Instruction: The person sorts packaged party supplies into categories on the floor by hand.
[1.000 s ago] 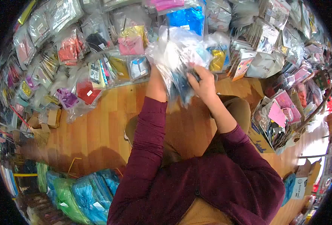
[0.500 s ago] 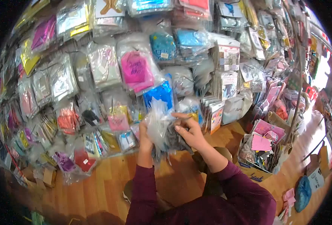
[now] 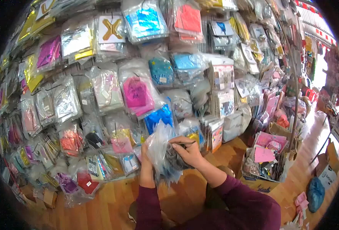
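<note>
Clutching clear plastic packets (image 3: 162,153) — left hand (image 3: 146,159) closed behind, right hand (image 3: 187,152) pinching front.

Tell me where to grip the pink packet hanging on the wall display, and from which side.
Grip the pink packet at its lower edge, coming from the front. It hangs flat from a hook at the top, its face is exposed, and neighbouring packets crowd both sides, so the free-hanging bottom looks easiest to pinch.

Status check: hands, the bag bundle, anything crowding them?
Left hand and right hand both grip bundle of clear plastic bags. Wall of hanging foil packets close behind.
</note>
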`<state>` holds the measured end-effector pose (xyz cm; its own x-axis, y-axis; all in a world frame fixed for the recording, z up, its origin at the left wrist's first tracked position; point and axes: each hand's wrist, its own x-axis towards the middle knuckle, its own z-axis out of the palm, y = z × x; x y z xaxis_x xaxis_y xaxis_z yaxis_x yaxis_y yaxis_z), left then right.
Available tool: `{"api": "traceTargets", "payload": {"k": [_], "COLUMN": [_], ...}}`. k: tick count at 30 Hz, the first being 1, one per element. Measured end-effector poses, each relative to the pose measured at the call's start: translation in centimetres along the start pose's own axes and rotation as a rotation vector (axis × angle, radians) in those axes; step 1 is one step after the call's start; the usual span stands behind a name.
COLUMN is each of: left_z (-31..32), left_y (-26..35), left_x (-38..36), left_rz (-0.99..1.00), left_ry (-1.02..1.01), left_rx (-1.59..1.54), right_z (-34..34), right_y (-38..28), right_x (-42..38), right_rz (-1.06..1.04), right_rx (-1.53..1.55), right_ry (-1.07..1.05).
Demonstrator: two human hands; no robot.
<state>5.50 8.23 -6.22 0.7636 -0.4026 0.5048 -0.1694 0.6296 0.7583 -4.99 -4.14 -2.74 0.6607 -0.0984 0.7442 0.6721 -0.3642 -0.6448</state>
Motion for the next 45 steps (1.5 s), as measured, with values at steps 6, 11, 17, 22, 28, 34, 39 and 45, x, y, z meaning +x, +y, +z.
{"api": "traceTargets", "payload": {"k": [6, 11, 17, 22, 28, 34, 39, 45], "left_z": [1.1, 2.0, -1.5, -2.6, -4.4, -5.6, -7.1, -12.8], "left_y": [-0.2, 0.5, -1.2, -3.1, -4.7, -6.6, -9.5, -15.4], "left_x": [-1.2, -0.4, 0.9, 0.9, 1.8, 3.0, 4.2, 5.0], "left_rz": [0.044, 0.011, -0.049, -0.037, -0.14, -0.212, -0.313, -0.359], "left_ry": [-0.077, 0.066, 0.292, 0.271, 0.234, 0.19, 0.169, -0.147], "left_rx": [0.346, 0.304, 0.371, 0.518, 0.646, 0.703, 0.741, 1.078], "right_z": [-1.6, -5.8, -15.4, -24.1, -26.7, -28.9, -37.4, -40.3], "right_y": [0.8, 1.1, -0.8, -2.5, -4.8, -3.0, -1.7, -2.1], "right_x": [-0.4, 0.4, 4.8, 9.3, 12.4, 15.6, 23.9, 31.8], "right_rz": [0.003, 0.037, -0.22, -0.259, -0.477, -0.564, -0.622, -0.803], "right_rx": [0.051, 0.167, 0.11, 0.251, 0.278, 0.078, -0.053, -0.172], "right_ry": [0.117, 0.221, 0.513, 0.665, 0.609, 0.646, 0.627, 0.647]}}
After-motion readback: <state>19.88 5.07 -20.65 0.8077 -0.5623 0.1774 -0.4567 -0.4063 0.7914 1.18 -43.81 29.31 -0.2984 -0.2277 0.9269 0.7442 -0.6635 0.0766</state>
